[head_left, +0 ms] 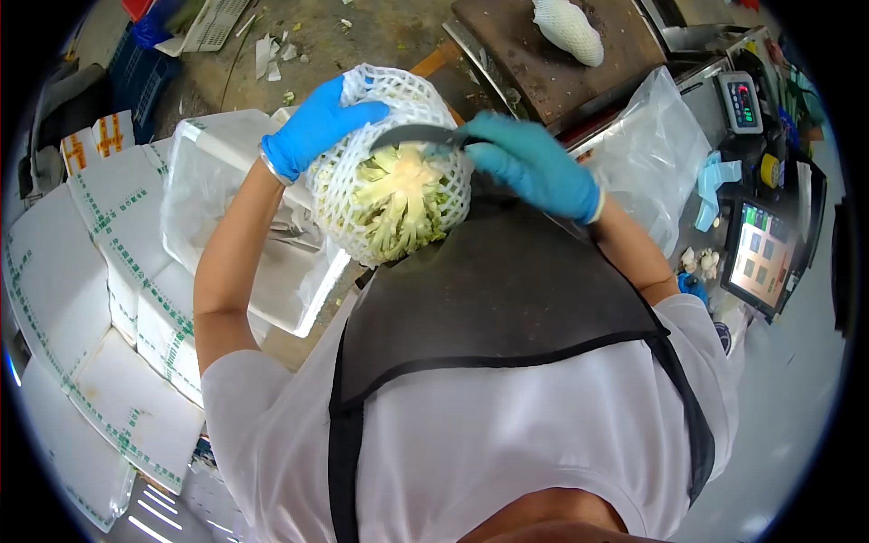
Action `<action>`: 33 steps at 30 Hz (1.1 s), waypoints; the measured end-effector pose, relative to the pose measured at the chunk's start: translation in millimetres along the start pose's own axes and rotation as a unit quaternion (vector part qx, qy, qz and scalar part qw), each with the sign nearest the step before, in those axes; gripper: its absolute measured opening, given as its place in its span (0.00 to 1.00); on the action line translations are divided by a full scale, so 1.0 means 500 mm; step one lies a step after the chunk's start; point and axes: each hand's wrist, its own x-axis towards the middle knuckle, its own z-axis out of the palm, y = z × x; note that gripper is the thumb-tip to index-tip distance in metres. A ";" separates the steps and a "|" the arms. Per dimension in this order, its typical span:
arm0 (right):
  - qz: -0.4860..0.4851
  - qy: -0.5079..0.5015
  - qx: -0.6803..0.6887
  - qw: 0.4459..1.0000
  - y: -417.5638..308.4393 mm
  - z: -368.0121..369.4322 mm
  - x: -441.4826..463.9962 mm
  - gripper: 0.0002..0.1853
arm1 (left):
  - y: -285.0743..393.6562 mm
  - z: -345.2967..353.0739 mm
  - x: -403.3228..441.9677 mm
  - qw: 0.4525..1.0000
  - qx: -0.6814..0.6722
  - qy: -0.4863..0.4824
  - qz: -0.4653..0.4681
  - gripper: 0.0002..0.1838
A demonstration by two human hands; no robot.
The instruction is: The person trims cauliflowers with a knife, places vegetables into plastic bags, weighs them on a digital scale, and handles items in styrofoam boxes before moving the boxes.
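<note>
A cauliflower (403, 213) with its cut stem and leaf bases facing up sits in front of my apron. A white foam net (391, 86) is wrapped around it, open over the stem side. My left hand (317, 131), in a blue glove, grips the netted head at its upper left, thumb pressed on the net. My right hand (539, 165), in a blue-green glove and slightly blurred, closes on a knife whose handle is hidden. The dark curved knife blade (412, 136) lies across the upper edge of the stem; whether it is cutting in I cannot tell.
Another netted item (570, 32) lies on a brown board (534, 63). A plastic-lined white foam box (312, 290) stands to the left beside stacked white boxes (100, 262). At right are a clear plastic bag (647, 145), a scale display (741, 104) and a touchscreen (760, 253).
</note>
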 end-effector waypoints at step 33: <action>-0.080 0.090 -0.371 0.921 0.076 0.110 -0.079 0.16 | -0.169 0.057 -0.109 0.977 -0.150 0.113 -0.102 0.20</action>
